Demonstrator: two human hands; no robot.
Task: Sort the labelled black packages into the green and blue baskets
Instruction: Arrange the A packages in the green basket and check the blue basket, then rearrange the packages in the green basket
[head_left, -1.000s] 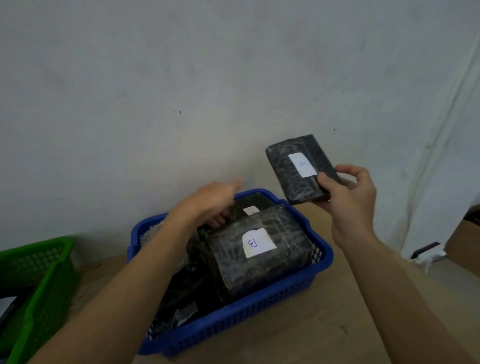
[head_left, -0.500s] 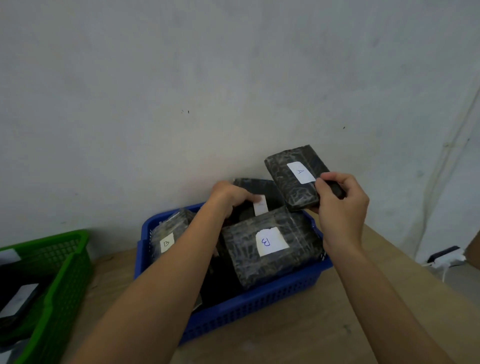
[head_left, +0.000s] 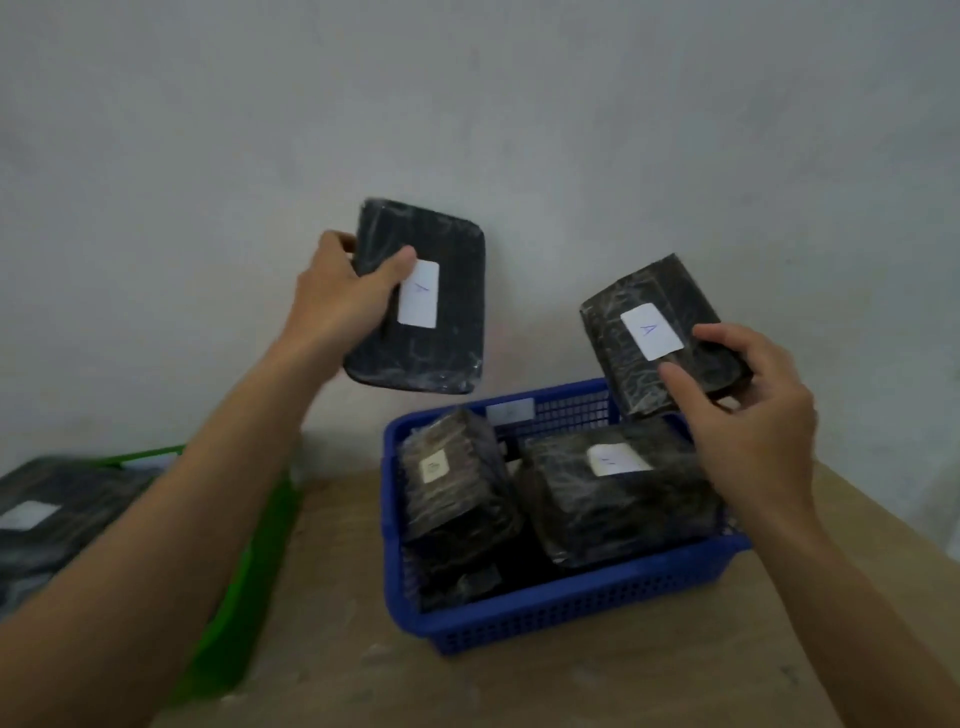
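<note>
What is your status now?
Left hand grips flat package. Right hand grips package marked A. Both held in the air. Nothing blocks the green basket.

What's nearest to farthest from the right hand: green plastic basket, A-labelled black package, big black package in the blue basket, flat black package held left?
1. A-labelled black package, in the right hand.
2. Big black package, below, in blue plastic basket.
3. Flat black package, in left hand.
4. Green plastic basket, far left.
</note>
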